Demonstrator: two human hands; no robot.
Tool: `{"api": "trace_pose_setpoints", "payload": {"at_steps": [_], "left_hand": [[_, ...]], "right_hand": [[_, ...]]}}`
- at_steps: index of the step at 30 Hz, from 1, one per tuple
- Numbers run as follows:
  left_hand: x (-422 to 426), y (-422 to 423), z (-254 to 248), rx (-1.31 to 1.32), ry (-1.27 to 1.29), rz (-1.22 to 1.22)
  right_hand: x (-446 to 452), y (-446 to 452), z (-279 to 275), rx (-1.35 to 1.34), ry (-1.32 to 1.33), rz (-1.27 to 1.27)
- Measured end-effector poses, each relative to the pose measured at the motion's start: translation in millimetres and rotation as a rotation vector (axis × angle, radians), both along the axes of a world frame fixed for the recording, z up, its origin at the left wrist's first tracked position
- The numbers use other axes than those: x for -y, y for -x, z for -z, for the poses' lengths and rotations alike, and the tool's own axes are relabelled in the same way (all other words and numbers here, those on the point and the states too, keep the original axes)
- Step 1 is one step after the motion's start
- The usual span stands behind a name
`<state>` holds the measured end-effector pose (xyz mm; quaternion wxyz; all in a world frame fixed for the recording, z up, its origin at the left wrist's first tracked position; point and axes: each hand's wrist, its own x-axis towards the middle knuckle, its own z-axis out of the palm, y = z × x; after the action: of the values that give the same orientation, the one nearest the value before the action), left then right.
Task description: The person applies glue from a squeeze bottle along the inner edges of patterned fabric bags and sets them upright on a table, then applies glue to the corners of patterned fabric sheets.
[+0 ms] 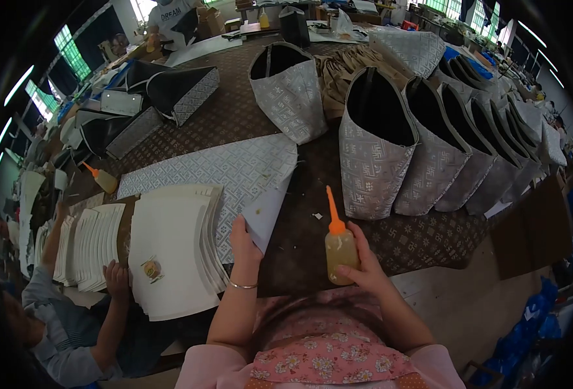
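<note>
My right hand (366,267) is wrapped around a squeeze bottle (342,251) of yellowish liquid with a long orange nozzle, held upright above the table's front edge. My left hand (245,245), with a bangle at the wrist, grips the near right edge of a silver-white patterned fabric sheet (205,170). That corner is turned up, showing a plain pale underside; the fingers behind it are partly hidden. Left of this hand, a stack of cream panels (171,243) overlaps the sheet, with a small round yellowish item (151,269) on top.
Several open silver-patterned bag bodies (375,165) stand in a row at right; another (291,97) stands farther back. Black bag pieces (182,91) lie at back left near a second glue bottle (103,179). A co-worker (72,324) sits at left beside fanned panels (95,246).
</note>
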<state>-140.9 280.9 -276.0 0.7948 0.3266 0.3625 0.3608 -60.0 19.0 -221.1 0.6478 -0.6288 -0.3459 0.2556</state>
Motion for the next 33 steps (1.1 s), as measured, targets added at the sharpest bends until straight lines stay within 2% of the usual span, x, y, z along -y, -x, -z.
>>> {"api": "trace_pose_setpoints", "payload": {"at_steps": [2, 6, 8, 9, 11, 14, 21, 26, 30, 33], "left_hand": [[-10.2, 6.1, 8.2, 0.292, 0.149, 0.150], [-4.4, 6.6, -3.9, 0.286, 0.174, 0.119], [-5.1, 7.7, -6.8, 0.344, 0.249, 0.159], [-4.9, 7.7, -7.7, 0.346, 0.248, 0.155], [-3.7, 8.7, -8.5, 0.361, 0.214, 0.205], [-1.9, 9.5, -14.1, 0.362, 0.247, 0.195], [-1.9, 9.4, -11.7, 0.356, 0.185, 0.201], [-2.2, 12.0, -7.8, 0.441, 0.155, 0.247], [0.8, 9.3, -13.7, 0.380, 0.115, 0.160], [-2.1, 8.1, -12.1, 0.417, 0.169, 0.154]], "right_hand": [[-8.3, 4.7, -0.5, 0.080, 0.085, -0.065], [-35.6, 8.1, -8.7, 0.232, 0.153, -0.156], [-46.4, 11.4, -20.3, 0.324, 0.319, -0.173], [-52.0, 13.2, -21.7, 0.326, 0.318, -0.176], [-61.1, 17.2, -23.1, 0.635, 0.369, -0.061], [-66.1, 20.9, -33.1, 0.725, 0.496, -0.059], [-75.0, 23.4, -42.3, 0.786, 0.550, -0.055], [-88.3, 24.4, -34.5, 0.655, 0.453, -0.068], [-97.2, 26.6, -38.7, 0.697, 0.456, -0.076], [-105.7, 23.7, -45.9, 0.678, 0.588, -0.140]]}}
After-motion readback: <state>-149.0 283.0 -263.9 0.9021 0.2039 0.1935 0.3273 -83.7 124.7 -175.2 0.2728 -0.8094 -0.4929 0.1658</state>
